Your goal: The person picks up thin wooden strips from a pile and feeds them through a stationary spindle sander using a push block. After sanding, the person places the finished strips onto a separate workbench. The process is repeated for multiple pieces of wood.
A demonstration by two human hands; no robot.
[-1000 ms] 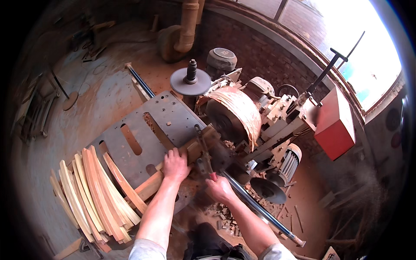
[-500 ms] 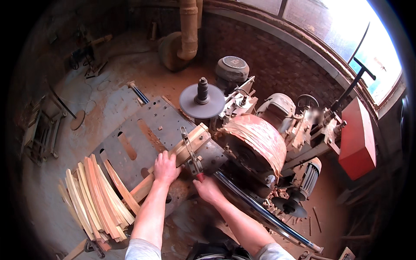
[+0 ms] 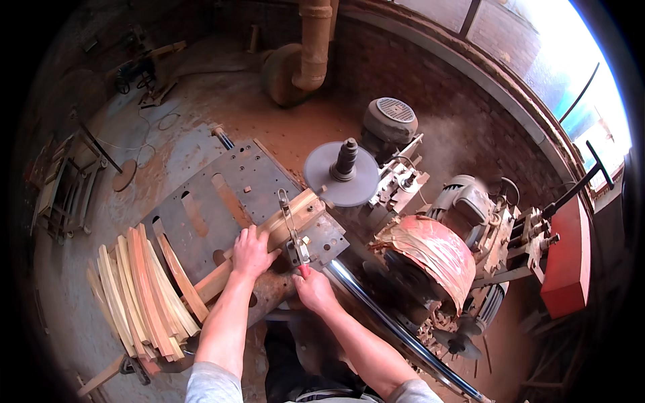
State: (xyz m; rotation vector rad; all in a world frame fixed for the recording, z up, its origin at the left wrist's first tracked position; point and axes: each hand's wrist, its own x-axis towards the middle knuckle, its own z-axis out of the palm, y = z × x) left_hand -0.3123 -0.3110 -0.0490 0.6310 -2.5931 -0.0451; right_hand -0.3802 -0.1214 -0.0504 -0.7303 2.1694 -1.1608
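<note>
- Forearms [image 3: 225, 322] are stretched forward from the lower edge, bared below grey sleeves [image 3: 213, 384], and are angled toward each other so that the hands are brought near but kept apart.
- The left hand [image 3: 252, 252] is laid palm down across the wooden piece [image 3: 215, 279], its fingers bunched and pointed forward, its thumb stuck out to the right; whether the wood is gripped or only pressed cannot be told.
- The right hand [image 3: 314, 289] is closed around the red handle [image 3: 305, 271] of a metal clamp [image 3: 290, 225], with the wrist placed low and to the right.
- The wooden piece is set slantwise on the grey metal table [image 3: 269, 181], passed under the left hand and crossed by the clamp near its far end.
- Curved wooden strips [image 3: 138, 289] are heaped to the left of the left forearm.
- A grey disc [image 3: 326, 174] is mounted just beyond the wooden piece's far end.
</note>
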